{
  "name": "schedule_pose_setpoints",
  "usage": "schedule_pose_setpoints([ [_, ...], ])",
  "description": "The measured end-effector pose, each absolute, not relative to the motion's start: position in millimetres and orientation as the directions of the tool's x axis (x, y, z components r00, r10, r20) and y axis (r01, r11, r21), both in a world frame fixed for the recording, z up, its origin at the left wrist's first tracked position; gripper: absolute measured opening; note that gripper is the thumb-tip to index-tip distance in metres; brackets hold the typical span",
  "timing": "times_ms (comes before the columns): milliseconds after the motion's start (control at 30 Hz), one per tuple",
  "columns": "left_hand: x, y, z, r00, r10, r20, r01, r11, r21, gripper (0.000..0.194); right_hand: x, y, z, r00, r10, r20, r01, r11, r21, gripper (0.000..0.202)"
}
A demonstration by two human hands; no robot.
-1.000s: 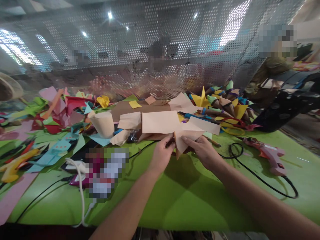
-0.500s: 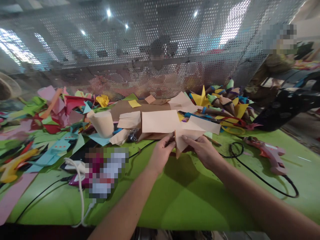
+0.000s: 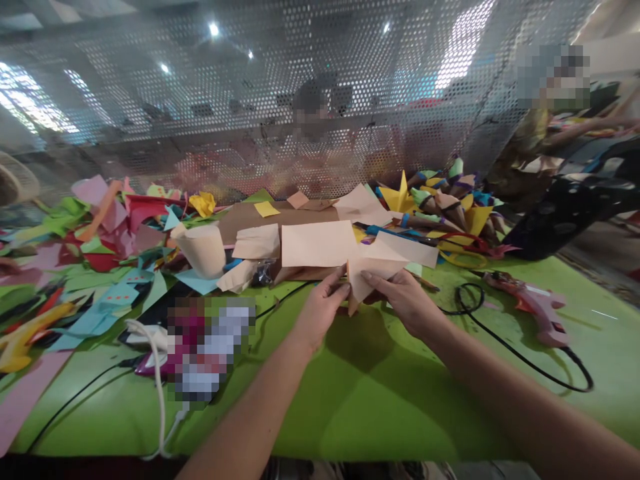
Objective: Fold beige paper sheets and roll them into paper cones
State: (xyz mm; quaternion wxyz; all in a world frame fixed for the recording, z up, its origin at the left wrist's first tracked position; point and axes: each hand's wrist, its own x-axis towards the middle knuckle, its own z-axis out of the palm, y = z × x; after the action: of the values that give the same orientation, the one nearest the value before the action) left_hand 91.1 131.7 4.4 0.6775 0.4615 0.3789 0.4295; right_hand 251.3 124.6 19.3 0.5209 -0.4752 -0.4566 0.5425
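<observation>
A folded piece of peach-coloured paper [image 3: 367,280] is held between both hands above the green table. My left hand [image 3: 324,303] pinches its left edge between thumb and fingers. On the other side, my right hand [image 3: 403,297] has its thumb on the front of the paper, the fingers mostly hidden behind. Just beyond the hands lies a flat cream paper rectangle [image 3: 317,243]. Another pale paper strip [image 3: 413,249] lies behind the right hand. A rolled cream paper cup shape [image 3: 204,250] stands farther left.
A pink glue gun [image 3: 537,303] with a looped black cord lies at right. Left of my arms are a power strip [image 3: 215,353] and a white cable [image 3: 159,393]. Coloured paper scraps [image 3: 110,220] heap at the left, paper cones [image 3: 445,200] behind. A perforated metal panel [image 3: 280,133] borders the table.
The view has shifted slightly. Both hands keep hold of the folded paper, which is turned a little so its front face shows more; nothing else on the table visibly moves.
</observation>
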Motion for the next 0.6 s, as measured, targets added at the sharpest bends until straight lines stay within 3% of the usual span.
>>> schedule_pose_setpoints([
  [267, 91.9, 130.8, 6.0, 0.359, 0.928, -0.101, -0.218, 0.189, 0.957, 0.044, 251.6, 124.0, 21.2, -0.012, 0.999, -0.036, -0.058, -0.036, -0.998, 0.039],
  [600, 91.3, 132.5, 0.6, 0.369, 0.923, -0.111, -0.323, 0.240, 0.915, 0.045, 251.4, 124.4, 17.6, -0.103, 0.994, -0.023, -0.079, -0.031, -0.996, 0.041],
])
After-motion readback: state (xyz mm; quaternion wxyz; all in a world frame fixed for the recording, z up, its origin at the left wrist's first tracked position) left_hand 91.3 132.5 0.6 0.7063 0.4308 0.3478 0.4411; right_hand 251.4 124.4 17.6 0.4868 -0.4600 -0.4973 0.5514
